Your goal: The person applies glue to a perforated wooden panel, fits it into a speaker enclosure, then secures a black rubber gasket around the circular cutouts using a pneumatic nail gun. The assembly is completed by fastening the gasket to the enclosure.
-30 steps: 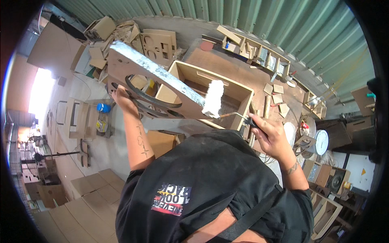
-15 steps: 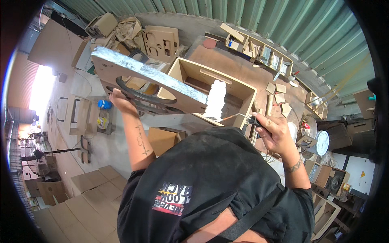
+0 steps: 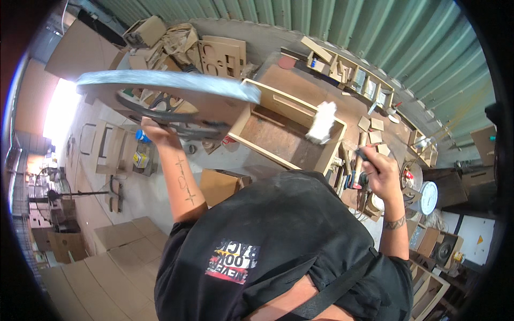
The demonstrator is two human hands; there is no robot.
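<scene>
My left hand [image 3: 155, 134] grips the lower edge of a large flat wooden panel [image 3: 176, 88] with curved cut-outs and holds it raised, left of an open wooden box [image 3: 300, 97]. The box lies on a brown workbench [image 3: 348, 109], its open side up. My right hand [image 3: 377, 174] is closed on the dark handle of a tool with a white fluffy head [image 3: 323, 122], likely a roller or brush. That head hovers over the box's right end. My dark shirt hides the bench's near edge.
Small wood offcuts and a long compartment shelf [image 3: 348, 69] line the corrugated green wall. A round white dial [image 3: 428, 198] stands right of my hand. A brown box [image 3: 217, 184] sits on the floor, flat boards [image 3: 107, 251] at lower left, cut panels [image 3: 222, 56] at the back.
The panel has swung up and to the left, off the box, and now lies more level. My right hand and the white-headed tool have shifted right, over the box's right end.
</scene>
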